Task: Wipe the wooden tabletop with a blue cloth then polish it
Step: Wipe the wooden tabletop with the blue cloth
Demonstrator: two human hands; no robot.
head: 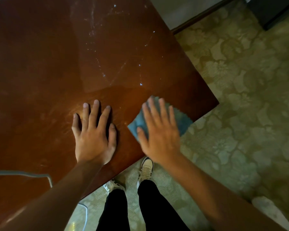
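Note:
The dark reddish wooden tabletop fills the left and upper part of the head view, with pale streaks and small white specks in its middle. My left hand lies flat on the wood with fingers spread, holding nothing. My right hand presses flat on the blue cloth, near the table's front right edge. The cloth is partly hidden under my palm and overhangs the edge a little. My right hand looks motion-blurred.
Patterned beige carpet lies to the right and below the table. My feet in white shoes stand by the table's front edge. A pale cable crosses the table's lower left. A dark cabinet stands at the top right.

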